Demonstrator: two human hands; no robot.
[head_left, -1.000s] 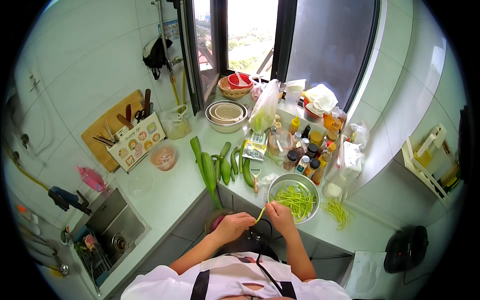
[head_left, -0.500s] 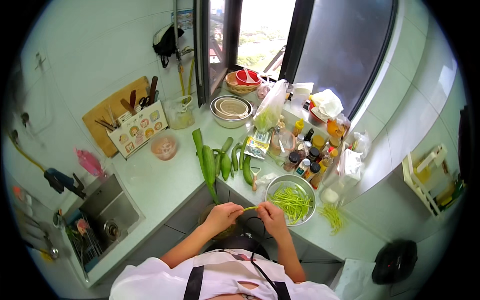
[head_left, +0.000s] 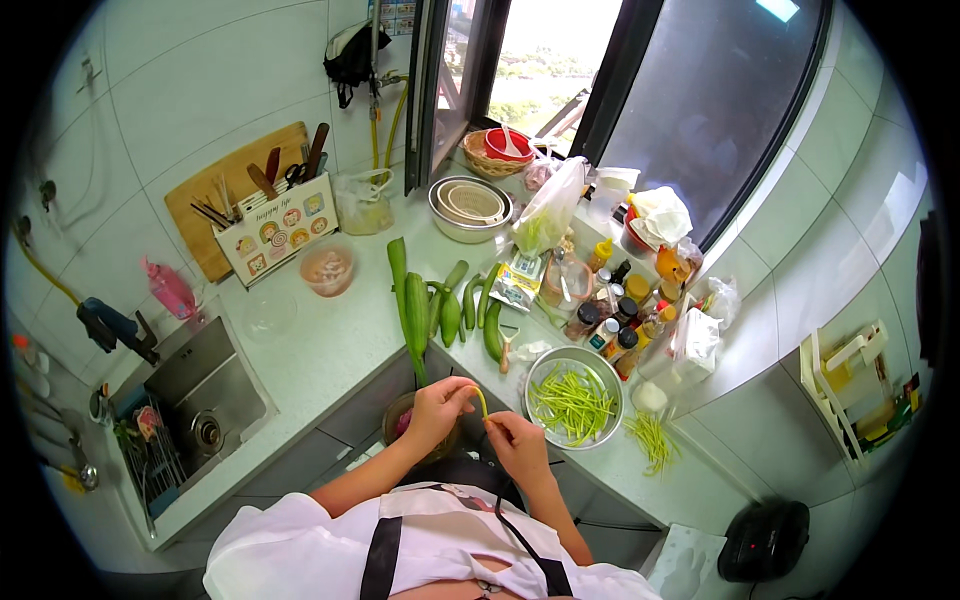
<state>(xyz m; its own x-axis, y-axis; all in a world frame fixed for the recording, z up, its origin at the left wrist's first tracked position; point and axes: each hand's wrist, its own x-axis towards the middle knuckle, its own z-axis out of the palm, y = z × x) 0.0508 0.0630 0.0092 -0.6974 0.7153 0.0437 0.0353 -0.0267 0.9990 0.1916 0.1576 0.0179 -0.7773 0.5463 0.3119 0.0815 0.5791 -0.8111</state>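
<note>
Before my body, my left hand (head_left: 438, 414) pinches the upper end of a thin green vegetable stem (head_left: 482, 402). My right hand (head_left: 518, 450) grips its lower end, and the stem bends between them. Right of my right hand, a round metal bowl (head_left: 617, 428) holds cut lengths of similar green stems (head_left: 570, 402). A small bunch of uncut-looking stems (head_left: 652, 443) lies on the counter beyond it. Beneath my left hand, partly covered by my arm, is a bin-like container (head_left: 395, 412) below the counter edge.
Long green gourds (head_left: 416, 315) and a peeler (head_left: 506, 352) lie at the counter's middle. Spice jars (head_left: 603, 334) crowd the right, near a plastic bag (head_left: 550, 215). A knife holder (head_left: 283, 235), pink-tinted bowl (head_left: 327, 268) and sink (head_left: 212, 385) stand left. The window (head_left: 545, 75) is ajar.
My hands have shifted slightly left in the picture and the right one sits lower. The stem, nearly level before, now bends downward from left hand to right. The head view has shifted.
</note>
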